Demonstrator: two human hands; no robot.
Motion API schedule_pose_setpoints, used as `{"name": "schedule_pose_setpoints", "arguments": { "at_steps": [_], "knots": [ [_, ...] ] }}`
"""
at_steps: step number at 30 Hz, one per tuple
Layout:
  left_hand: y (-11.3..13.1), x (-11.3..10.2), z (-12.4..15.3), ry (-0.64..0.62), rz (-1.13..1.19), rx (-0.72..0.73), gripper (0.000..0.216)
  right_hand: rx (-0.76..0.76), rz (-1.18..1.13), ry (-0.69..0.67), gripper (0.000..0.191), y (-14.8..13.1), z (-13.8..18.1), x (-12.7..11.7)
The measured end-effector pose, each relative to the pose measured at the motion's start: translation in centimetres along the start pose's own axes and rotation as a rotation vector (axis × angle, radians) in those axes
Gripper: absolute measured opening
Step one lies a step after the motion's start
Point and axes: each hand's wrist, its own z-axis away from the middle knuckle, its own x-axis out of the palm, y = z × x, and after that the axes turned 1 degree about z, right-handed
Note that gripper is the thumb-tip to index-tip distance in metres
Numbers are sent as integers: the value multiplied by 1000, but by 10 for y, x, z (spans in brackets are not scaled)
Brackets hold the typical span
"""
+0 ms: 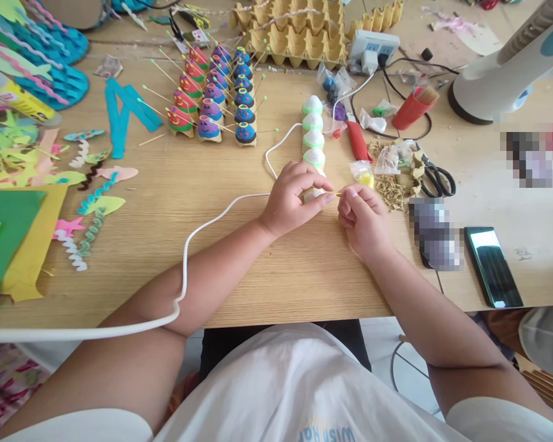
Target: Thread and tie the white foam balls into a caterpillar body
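A thin yellow strand (338, 194) spans the small gap between my hands. My left hand (291, 199) pinches its left end between thumb and fingertips, and my right hand (365, 222) grips the other end with the fingers curled. Just beyond my left hand runs a row of egg-carton cups (313, 140) coated in white and light green; the nearest cup is partly hidden behind my left fingers. A small bag of yellow clay-like material (365, 178) lies beyond my right hand.
Decorated egg-carton cups (209, 109) in red, purple and blue stand in rows, thin sticks poking outwards. Scissors (437, 178), a phone (493, 267) and a red cup of sticks (415, 107) are on the right. A white cable (203, 222) crosses my left forearm. Paper cut-outs (18, 153) lie left.
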Motion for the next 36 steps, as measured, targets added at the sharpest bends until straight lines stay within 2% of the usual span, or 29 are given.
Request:
{"name": "schedule_pose_setpoints", "arguments": {
  "at_steps": [6, 11, 20, 26, 36],
  "knots": [
    [-1, 1, 0, -19, -32, -37, 15, -15, 25, -6, 45, -1, 0, -1],
    [-2, 2, 0, -9, -21, 6, 16, -18, 42, -1, 51, 4, -2, -4],
    [1, 1, -1, -1, -25, 6, 20, -173, 177, -23, 55, 13, -7, -10],
    [1, 1, 0, -29, -53, -28, 19, -181, 210, -6, 54, 12, -7, -12],
    [0, 1, 0, -26, -39, 6, 15, -152, 188, 3, 57, 10, -8, -12]
  ]
}}
